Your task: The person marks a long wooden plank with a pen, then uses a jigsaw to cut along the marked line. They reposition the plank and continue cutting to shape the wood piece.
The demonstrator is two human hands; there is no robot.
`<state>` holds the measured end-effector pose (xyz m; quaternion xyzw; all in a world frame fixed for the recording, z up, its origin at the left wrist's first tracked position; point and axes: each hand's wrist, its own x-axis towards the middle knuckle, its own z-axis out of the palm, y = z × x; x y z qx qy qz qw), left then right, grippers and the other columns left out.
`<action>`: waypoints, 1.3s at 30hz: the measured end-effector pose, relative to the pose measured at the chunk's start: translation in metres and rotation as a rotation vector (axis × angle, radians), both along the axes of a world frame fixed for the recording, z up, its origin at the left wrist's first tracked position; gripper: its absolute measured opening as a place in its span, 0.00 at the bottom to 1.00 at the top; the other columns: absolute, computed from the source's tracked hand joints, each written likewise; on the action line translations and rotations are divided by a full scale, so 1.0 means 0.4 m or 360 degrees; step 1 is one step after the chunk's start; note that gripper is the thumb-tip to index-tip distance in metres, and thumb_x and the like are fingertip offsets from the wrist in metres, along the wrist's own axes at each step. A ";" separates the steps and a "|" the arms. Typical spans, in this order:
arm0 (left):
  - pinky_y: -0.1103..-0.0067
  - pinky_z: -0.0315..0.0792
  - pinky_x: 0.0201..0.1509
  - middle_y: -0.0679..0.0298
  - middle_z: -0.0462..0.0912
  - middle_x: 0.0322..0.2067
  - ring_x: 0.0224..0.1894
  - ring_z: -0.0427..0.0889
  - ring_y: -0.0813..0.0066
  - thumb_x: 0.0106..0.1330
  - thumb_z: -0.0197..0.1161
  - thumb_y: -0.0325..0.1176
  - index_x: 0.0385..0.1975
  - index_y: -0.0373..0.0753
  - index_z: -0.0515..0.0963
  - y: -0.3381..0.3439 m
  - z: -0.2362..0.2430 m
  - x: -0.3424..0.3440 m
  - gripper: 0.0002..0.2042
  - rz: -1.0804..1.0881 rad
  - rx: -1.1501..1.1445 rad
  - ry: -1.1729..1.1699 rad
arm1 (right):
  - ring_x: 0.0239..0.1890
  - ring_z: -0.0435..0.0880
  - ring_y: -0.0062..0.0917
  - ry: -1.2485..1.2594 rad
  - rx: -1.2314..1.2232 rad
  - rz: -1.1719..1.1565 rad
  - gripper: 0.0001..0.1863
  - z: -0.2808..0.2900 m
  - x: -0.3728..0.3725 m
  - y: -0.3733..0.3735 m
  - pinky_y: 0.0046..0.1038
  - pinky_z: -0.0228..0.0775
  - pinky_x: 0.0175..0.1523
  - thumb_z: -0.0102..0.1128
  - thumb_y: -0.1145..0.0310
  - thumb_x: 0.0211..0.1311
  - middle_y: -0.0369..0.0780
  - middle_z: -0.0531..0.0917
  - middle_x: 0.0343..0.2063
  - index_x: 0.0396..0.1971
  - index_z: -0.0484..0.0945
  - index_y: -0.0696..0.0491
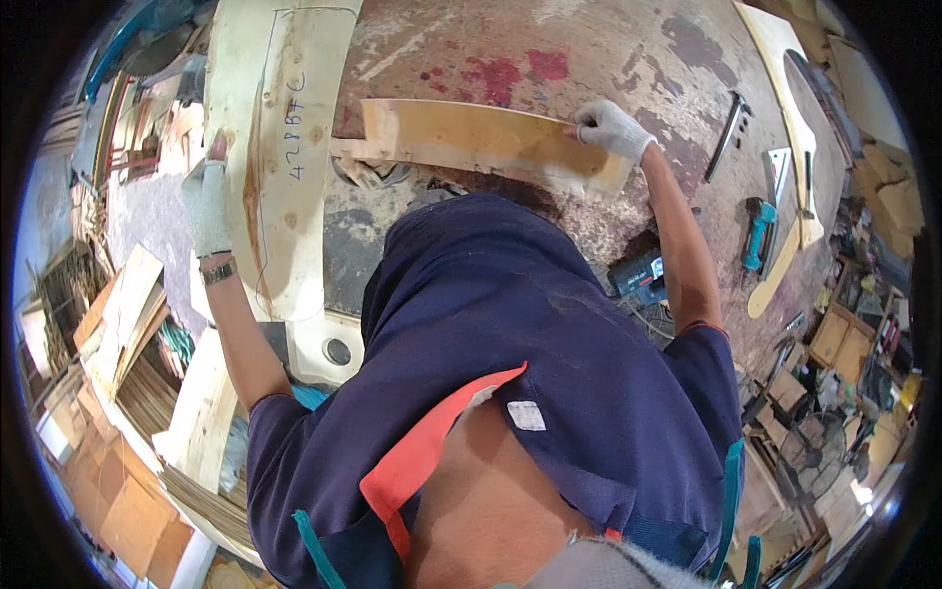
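Only one bit of writing I can properly make out here: a row of hand-drawn blue characters, numerals first and then capitals, on the pale wooden board just right of my left fingers. It's turned sideways, so it reads going up the board, away from me. There's also some tiny light print on the blue tool, closer to me than my right fingers, but that's way too small to read.
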<state>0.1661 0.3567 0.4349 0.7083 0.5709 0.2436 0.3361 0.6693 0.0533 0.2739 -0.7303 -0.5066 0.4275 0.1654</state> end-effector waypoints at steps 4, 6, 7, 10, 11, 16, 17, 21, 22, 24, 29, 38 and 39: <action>0.80 0.73 0.50 0.65 0.87 0.41 0.43 0.79 0.79 0.75 0.56 0.40 0.57 0.33 0.83 -0.017 0.012 0.043 0.20 -0.0069 0.0086 0.0034 | 0.29 0.75 0.27 -0.0203 0.0571 0.0049 0.15 0.033 -0.001 0.024 0.37 0.65 0.33 0.73 0.65 0.55 0.39 0.74 0.26 0.24 0.76 0.59; 0.78 0.69 0.40 0.70 0.81 0.31 0.34 0.74 0.81 0.75 0.58 0.42 0.51 0.33 0.85 -0.010 0.010 0.044 0.19 -0.0107 0.0091 0.0282 | 0.34 0.80 0.34 -0.0534 0.0905 0.0121 0.12 0.061 -0.047 0.031 0.39 0.70 0.37 0.73 0.68 0.51 0.42 0.76 0.32 0.28 0.78 0.58; 0.77 0.68 0.35 0.72 0.78 0.26 0.30 0.71 0.82 0.75 0.58 0.43 0.48 0.33 0.87 -0.004 0.009 0.049 0.19 -0.0128 0.0095 0.0405 | 0.37 0.81 0.37 -0.0685 0.1019 0.0101 0.13 0.063 -0.068 0.021 0.40 0.72 0.40 0.74 0.68 0.49 0.42 0.77 0.34 0.30 0.78 0.56; 0.76 0.58 0.26 0.76 0.65 0.19 0.24 0.59 0.84 0.74 0.62 0.47 0.40 0.33 0.88 -0.019 -0.003 0.095 0.20 -0.0182 -0.0076 0.0133 | 0.44 0.82 0.41 -0.1025 0.1199 0.0091 0.17 0.007 -0.116 -0.038 0.41 0.76 0.46 0.75 0.66 0.44 0.41 0.78 0.38 0.35 0.80 0.52; 0.77 0.58 0.27 0.76 0.66 0.19 0.25 0.60 0.84 0.74 0.62 0.50 0.33 0.33 0.84 -0.012 -0.014 0.091 0.21 -0.0212 -0.0094 0.0088 | 0.45 0.82 0.40 -0.1059 0.1162 0.0132 0.18 -0.019 -0.126 -0.058 0.40 0.77 0.47 0.76 0.65 0.44 0.41 0.78 0.39 0.36 0.80 0.51; 0.78 0.59 0.27 0.75 0.68 0.18 0.24 0.62 0.84 0.70 0.66 0.56 0.24 0.33 0.81 -0.003 -0.074 0.102 0.27 -0.0357 -0.0170 0.0246 | 0.43 0.83 0.38 -0.0830 0.0830 -0.0067 0.18 -0.116 -0.193 -0.118 0.37 0.78 0.46 0.75 0.60 0.50 0.41 0.79 0.38 0.39 0.81 0.49; 0.78 0.59 0.27 0.75 0.68 0.17 0.23 0.62 0.84 0.69 0.66 0.58 0.26 0.33 0.84 -0.020 -0.066 0.128 0.28 -0.0382 -0.0164 0.0305 | 0.41 0.83 0.37 -0.0749 0.0799 -0.0307 0.17 -0.119 -0.189 -0.124 0.35 0.78 0.46 0.74 0.59 0.53 0.42 0.80 0.38 0.41 0.81 0.49; 0.74 0.66 0.29 0.68 0.73 0.16 0.22 0.69 0.80 0.67 0.67 0.58 0.31 0.30 0.85 -0.001 -0.099 0.183 0.29 -0.0636 -0.0044 0.0505 | 0.34 0.84 0.30 0.0134 0.0766 -0.1352 0.21 -0.076 -0.161 -0.088 0.30 0.77 0.43 0.66 0.51 0.69 0.43 0.86 0.40 0.47 0.80 0.54; 0.74 0.68 0.30 0.65 0.75 0.16 0.22 0.72 0.79 0.66 0.68 0.58 0.27 0.31 0.84 0.006 -0.118 0.208 0.29 -0.0739 -0.0077 0.0373 | 0.35 0.85 0.30 0.0529 0.0919 -0.1562 0.22 -0.054 -0.149 -0.078 0.31 0.78 0.43 0.65 0.50 0.70 0.43 0.86 0.42 0.49 0.79 0.54; 0.72 0.69 0.30 0.64 0.76 0.16 0.22 0.73 0.77 0.65 0.68 0.60 0.28 0.32 0.84 -0.002 -0.142 0.292 0.29 -0.0867 -0.0208 0.0522 | 0.37 0.85 0.31 0.1196 0.1100 -0.1864 0.25 -0.050 -0.109 -0.075 0.33 0.79 0.44 0.63 0.48 0.72 0.43 0.86 0.44 0.54 0.77 0.56; 0.65 0.74 0.38 0.59 0.82 0.19 0.24 0.81 0.64 0.60 0.66 0.67 0.32 0.37 0.87 0.030 -0.245 0.481 0.32 -0.1463 -0.0081 0.0948 | 0.48 0.85 0.35 0.1982 0.0989 -0.1922 0.30 -0.088 -0.038 -0.103 0.40 0.81 0.53 0.62 0.49 0.73 0.44 0.83 0.53 0.65 0.70 0.54; 0.58 0.74 0.47 0.50 0.87 0.39 0.44 0.85 0.50 0.55 0.63 0.73 0.35 0.40 0.84 0.015 -0.467 0.660 0.35 -0.1545 0.0342 0.1019 | 0.60 0.81 0.34 0.1951 0.1234 -0.2552 0.24 -0.283 -0.148 -0.213 0.45 0.77 0.64 0.62 0.56 0.73 0.37 0.81 0.59 0.63 0.73 0.50; 0.57 0.75 0.49 0.50 0.87 0.39 0.45 0.85 0.49 0.55 0.63 0.74 0.36 0.40 0.84 0.009 -0.482 0.680 0.36 -0.1547 0.0337 0.1032 | 0.60 0.81 0.34 0.1949 0.1217 -0.2632 0.25 -0.308 -0.131 -0.235 0.45 0.78 0.64 0.63 0.56 0.73 0.37 0.81 0.58 0.64 0.73 0.50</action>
